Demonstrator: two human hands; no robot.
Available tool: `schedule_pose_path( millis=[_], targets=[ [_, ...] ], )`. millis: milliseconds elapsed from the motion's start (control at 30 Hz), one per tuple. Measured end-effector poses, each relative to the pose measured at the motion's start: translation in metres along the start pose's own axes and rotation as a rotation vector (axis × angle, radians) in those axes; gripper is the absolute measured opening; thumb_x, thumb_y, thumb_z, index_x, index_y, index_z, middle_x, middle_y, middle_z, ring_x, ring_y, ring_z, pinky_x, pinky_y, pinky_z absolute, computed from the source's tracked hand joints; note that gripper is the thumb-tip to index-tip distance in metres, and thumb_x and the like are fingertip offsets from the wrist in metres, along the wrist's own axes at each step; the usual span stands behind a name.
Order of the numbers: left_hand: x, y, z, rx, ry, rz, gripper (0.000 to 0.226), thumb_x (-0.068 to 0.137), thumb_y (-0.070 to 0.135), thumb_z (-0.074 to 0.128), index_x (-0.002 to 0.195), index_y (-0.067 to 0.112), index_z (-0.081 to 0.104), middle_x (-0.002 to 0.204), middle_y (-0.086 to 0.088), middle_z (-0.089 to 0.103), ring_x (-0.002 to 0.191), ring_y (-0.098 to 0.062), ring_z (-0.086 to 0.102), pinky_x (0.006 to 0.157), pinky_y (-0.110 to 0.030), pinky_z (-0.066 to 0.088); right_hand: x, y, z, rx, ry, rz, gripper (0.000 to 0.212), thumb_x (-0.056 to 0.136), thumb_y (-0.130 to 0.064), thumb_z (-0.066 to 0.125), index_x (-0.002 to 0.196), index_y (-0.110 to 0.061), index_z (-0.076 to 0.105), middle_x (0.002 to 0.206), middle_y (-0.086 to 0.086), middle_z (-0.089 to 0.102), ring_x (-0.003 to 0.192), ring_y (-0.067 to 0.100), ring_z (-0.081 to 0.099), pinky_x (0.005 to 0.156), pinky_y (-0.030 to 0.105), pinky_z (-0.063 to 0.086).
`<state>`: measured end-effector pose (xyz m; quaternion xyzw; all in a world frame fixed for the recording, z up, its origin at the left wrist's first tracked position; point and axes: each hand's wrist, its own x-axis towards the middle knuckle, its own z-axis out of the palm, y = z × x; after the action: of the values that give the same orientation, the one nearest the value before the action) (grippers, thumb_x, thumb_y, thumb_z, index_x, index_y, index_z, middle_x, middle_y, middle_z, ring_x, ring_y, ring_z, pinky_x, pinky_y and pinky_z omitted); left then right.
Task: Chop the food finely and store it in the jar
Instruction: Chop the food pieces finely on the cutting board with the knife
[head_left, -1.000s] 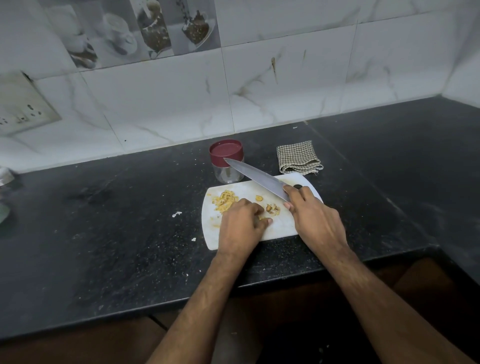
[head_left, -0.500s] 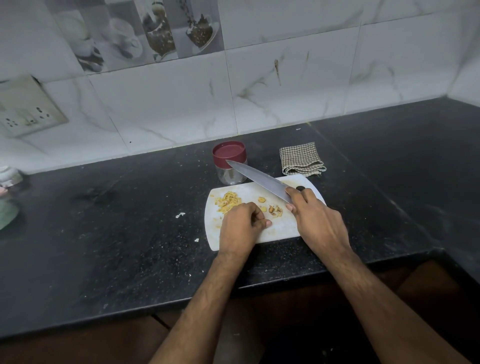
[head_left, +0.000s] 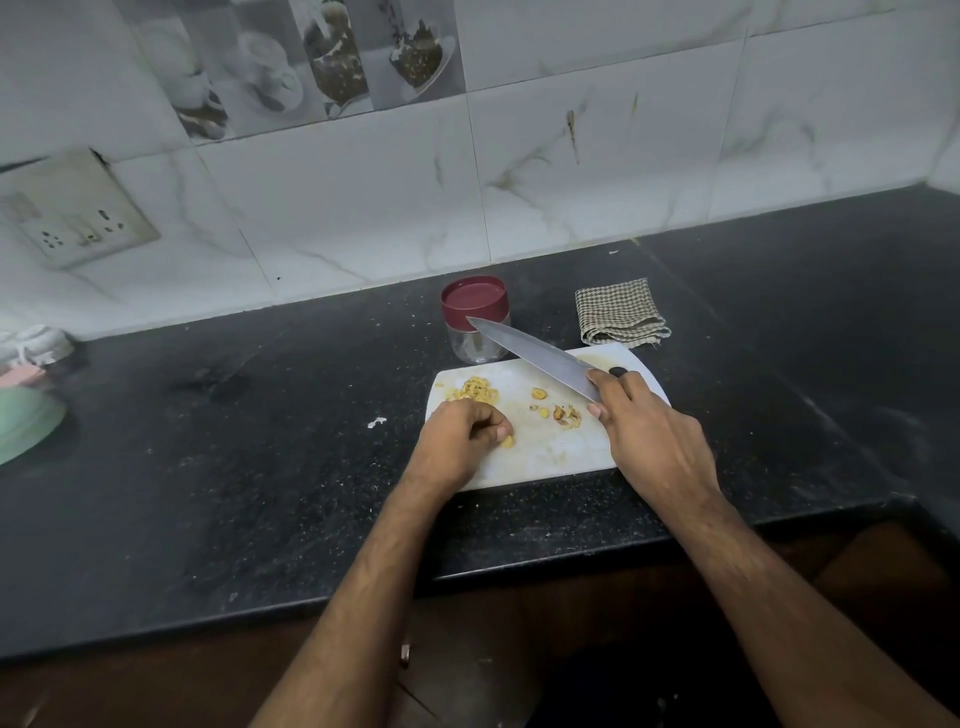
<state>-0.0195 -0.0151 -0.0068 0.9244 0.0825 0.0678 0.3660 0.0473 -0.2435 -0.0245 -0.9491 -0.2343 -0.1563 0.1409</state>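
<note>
Steel knife (head_left: 535, 356) gripped in my right hand (head_left: 649, 441), blade raised toward the lidded jar (head_left: 475, 319), while my left hand (head_left: 462, 441) pinches a yellow piece (head_left: 507, 441) on the white board (head_left: 550, 452) near the chopped pile (head_left: 475, 389).

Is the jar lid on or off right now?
On. The dark red lid sits squarely on top of the clear jar, which stands upright on the counter behind the cutting board.

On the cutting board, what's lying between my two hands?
In the head view, between the left hand and right hand: bare cutting board and a few unchopped food pieces.
</note>
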Motion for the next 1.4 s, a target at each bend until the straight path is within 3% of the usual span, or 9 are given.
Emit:
schedule_pose_path(
  millis=[133, 267, 533, 700, 900, 1067, 1133, 1233, 1400],
  targets=[
    [0.0, -0.008, 0.009, -0.003, 0.092, 0.053, 0.016, 0.098, 0.02, 0.066, 0.098, 0.029, 0.079, 0.094, 0.022, 0.069, 0.102, -0.01, 0.063, 0.096, -0.037, 0.051, -0.001, -0.002, -0.003, 0.004, -0.006, -0.005, 0.043, 0.106, -0.044, 0.027, 0.147, -0.03, 0.031, 0.122, -0.004, 0.048, 0.086, 0.016, 0.061, 0.056, 0.039, 0.055],
    [-0.006, -0.016, 0.015, -0.03, 0.191, 0.046, 0.019, 0.099, 0.029, 0.06, 0.104, 0.044, 0.07, 0.106, 0.025, 0.07, 0.111, -0.009, 0.06, 0.103, -0.051, 0.046, -0.002, -0.003, -0.006, -0.003, 0.002, -0.016, 0.042, 0.107, -0.043, 0.027, 0.146, -0.029, 0.031, 0.121, -0.004, 0.048, 0.085, 0.015, 0.061, 0.053, 0.037, 0.053],
    [-0.024, -0.012, 0.023, 0.164, 0.216, 0.093, 0.033, 0.093, 0.041, 0.068, 0.125, 0.033, 0.064, 0.114, 0.017, 0.058, 0.112, -0.009, 0.048, 0.093, -0.038, 0.032, -0.01, -0.01, -0.013, -0.05, 0.012, -0.07, 0.04, 0.107, -0.037, 0.037, 0.145, -0.027, 0.038, 0.124, 0.002, 0.051, 0.085, 0.017, 0.063, 0.048, 0.032, 0.044],
    [-0.023, -0.015, 0.021, 0.149, 0.22, 0.069, 0.027, 0.091, 0.045, 0.068, 0.116, 0.035, 0.064, 0.113, 0.017, 0.054, 0.111, -0.007, 0.047, 0.09, -0.034, 0.03, -0.024, -0.022, -0.02, -0.093, 0.016, -0.118, 0.044, 0.104, -0.041, 0.034, 0.144, -0.025, 0.043, 0.109, -0.002, 0.054, 0.076, 0.014, 0.061, 0.041, 0.026, 0.037],
    [-0.019, -0.011, 0.019, 0.204, 0.183, 0.032, 0.019, 0.091, 0.048, 0.063, 0.107, 0.038, 0.062, 0.109, 0.015, 0.052, 0.11, -0.013, 0.047, 0.089, -0.037, 0.03, -0.057, -0.068, -0.044, 0.275, -0.004, 0.117, 0.042, 0.105, -0.044, 0.033, 0.145, -0.033, 0.039, 0.123, -0.009, 0.053, 0.094, 0.017, 0.065, 0.071, 0.045, 0.057],
    [-0.022, -0.014, 0.019, 0.179, 0.188, 0.04, 0.013, 0.092, 0.047, 0.063, 0.101, 0.038, 0.065, 0.105, 0.017, 0.052, 0.108, -0.011, 0.046, 0.088, -0.037, 0.03, -0.056, -0.072, -0.062, 0.424, -0.225, 0.216, 0.039, 0.107, -0.039, 0.036, 0.145, -0.031, 0.039, 0.126, -0.006, 0.06, 0.107, 0.016, 0.06, 0.09, 0.04, 0.052],
    [-0.022, -0.014, 0.018, 0.157, 0.19, 0.057, 0.011, 0.093, 0.047, 0.064, 0.099, 0.038, 0.066, 0.105, 0.018, 0.053, 0.107, -0.01, 0.046, 0.089, -0.038, 0.032, -0.06, -0.071, -0.066, 0.486, -0.382, 0.287, 0.042, 0.109, -0.035, 0.036, 0.15, -0.026, 0.038, 0.117, -0.004, 0.063, 0.097, 0.013, 0.061, 0.08, 0.025, 0.051],
    [-0.022, -0.012, 0.017, 0.153, 0.179, 0.077, 0.012, 0.094, 0.047, 0.064, 0.102, 0.04, 0.067, 0.106, 0.018, 0.054, 0.108, -0.011, 0.047, 0.092, -0.039, 0.034, -0.071, -0.072, -0.076, 0.636, -0.513, 0.399, 0.038, 0.109, -0.034, 0.032, 0.139, -0.018, 0.051, 0.088, -0.002, 0.06, 0.059, 0.01, 0.054, 0.043, 0.013, 0.042],
    [-0.023, -0.014, 0.016, 0.136, 0.185, 0.07, 0.018, 0.092, 0.047, 0.066, 0.107, 0.039, 0.068, 0.106, 0.018, 0.056, 0.109, -0.011, 0.047, 0.091, -0.037, 0.031, -0.084, -0.074, -0.084, 0.434, -0.5, 0.216, 0.024, 0.108, -0.033, 0.029, 0.118, -0.024, 0.05, 0.088, -0.004, 0.063, 0.052, 0.007, 0.06, 0.056, 0.025, 0.053]
  ],
)
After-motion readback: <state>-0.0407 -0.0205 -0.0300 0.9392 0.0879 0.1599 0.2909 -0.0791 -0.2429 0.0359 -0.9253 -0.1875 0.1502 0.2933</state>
